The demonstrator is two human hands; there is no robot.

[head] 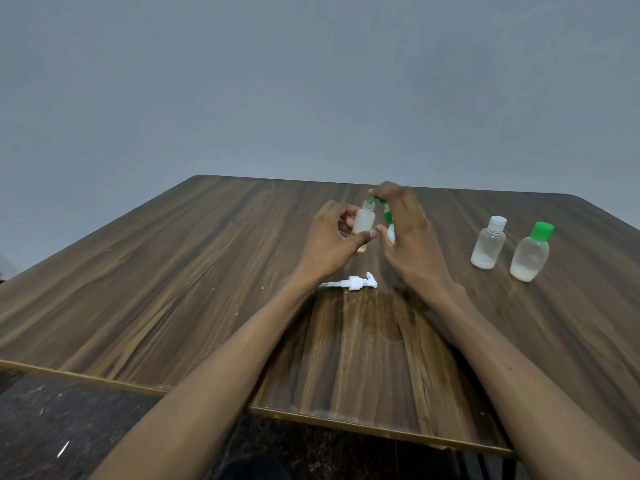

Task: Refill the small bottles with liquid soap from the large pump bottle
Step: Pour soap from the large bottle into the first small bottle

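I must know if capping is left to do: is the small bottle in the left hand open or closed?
Open. The small bottle in the left hand shows a bare threaded neck without a cap.

The table (207,271) is showing streaked dark wood grain with a slight sheen. The bottles (488,244) are looking like frosted, translucent plastic; the pump (356,283) is gleaming as smooth white plastic. The floor (86,420) is appearing speckled and matt.
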